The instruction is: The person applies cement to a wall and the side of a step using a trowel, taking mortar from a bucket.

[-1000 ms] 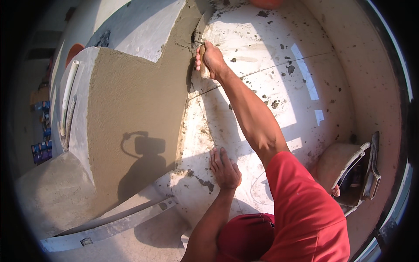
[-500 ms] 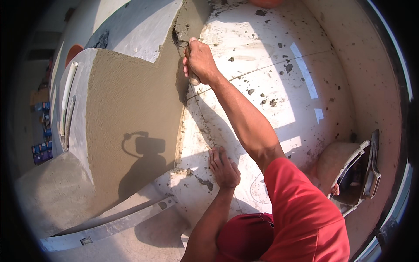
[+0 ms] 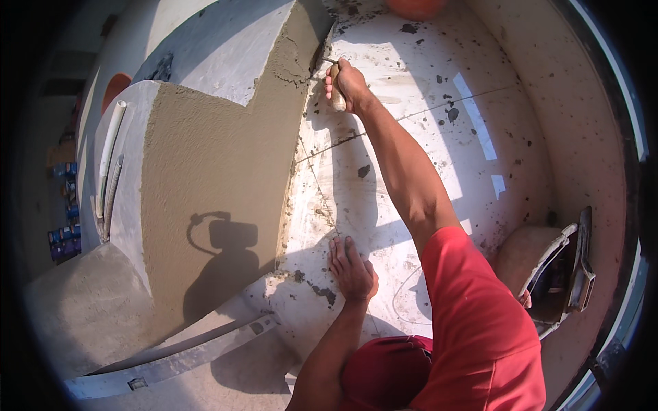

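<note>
My right hand (image 3: 349,83) is closed around the wooden handle of a trowel (image 3: 338,101), out at the far end of my reach. Its metal blade is seen nearly edge-on, near the foot of a wall face coated in damp brown mortar (image 3: 212,157). A rougher, cracked patch of mortar (image 3: 291,60) lies just left of the blade. My left hand (image 3: 352,269) rests flat with its fingers stretched out on the white tiled surface (image 3: 404,171), holding nothing. Dark mortar crumbs are scattered over those tiles.
At lower left lies a long metal straightedge (image 3: 185,357). A white pipe (image 3: 111,144) and a grey conduit (image 3: 113,192) stand up from the wall's left side. A dirty container (image 3: 524,257) sits at right, an orange one (image 3: 415,7) at the far edge.
My right hand has moved right and slightly farther away with the trowel, off the mortar face. The mortar beside it now shows a spread, cracked patch. My left hand has hardly moved.
</note>
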Motion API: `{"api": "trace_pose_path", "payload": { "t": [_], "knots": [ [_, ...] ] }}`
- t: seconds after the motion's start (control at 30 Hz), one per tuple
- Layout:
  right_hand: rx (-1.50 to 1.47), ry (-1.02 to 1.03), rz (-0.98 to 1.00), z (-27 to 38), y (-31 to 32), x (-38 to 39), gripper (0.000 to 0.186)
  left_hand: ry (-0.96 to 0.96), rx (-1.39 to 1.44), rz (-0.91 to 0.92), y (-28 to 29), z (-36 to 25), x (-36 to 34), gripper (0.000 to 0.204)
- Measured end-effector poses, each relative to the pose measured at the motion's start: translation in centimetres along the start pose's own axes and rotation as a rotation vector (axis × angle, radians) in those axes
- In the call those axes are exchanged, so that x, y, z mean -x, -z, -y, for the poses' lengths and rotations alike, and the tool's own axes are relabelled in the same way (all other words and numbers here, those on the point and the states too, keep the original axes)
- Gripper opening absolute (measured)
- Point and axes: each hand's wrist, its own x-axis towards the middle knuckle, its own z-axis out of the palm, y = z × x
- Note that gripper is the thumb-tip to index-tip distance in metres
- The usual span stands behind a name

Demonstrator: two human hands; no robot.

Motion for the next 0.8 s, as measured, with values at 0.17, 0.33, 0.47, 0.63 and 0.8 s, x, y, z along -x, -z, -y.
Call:
{"api": "trace_pose_path", "payload": {
  "t": [0.17, 0.33, 0.47, 0.63, 0.8],
  "knots": [
    [0.034, -0.001, -0.001, 0.4, -0.4, -2.6, 0.05, 0.043, 0.013, 0.014, 0.4, -0.7, -0.1, 0.07],
    [0.044, 0.037, 0.044, 0.8, -2.8, -0.4, 0.051, 0.022, -0.024, -0.003, -0.3, 0.6, 0.5, 0.075],
    [0.105, 0.15, 0.071, 2.0, -4.4, 1.5, 0.049, 0.004, -0.058, 0.018, -0.6, 0.9, 0.6, 0.076],
    [0.264, 0.262, 0.096, 2.3, -4.7, 3.1, 0.052, 0.021, -0.016, 0.026, -0.5, 0.7, 0.6, 0.073],
    [0.364, 0.368, 0.132, 1.8, -4.2, 3.9, 0.053, 0.008, -0.005, 0.012, 0.1, 0.1, 0.3, 0.065]
  ]
}}
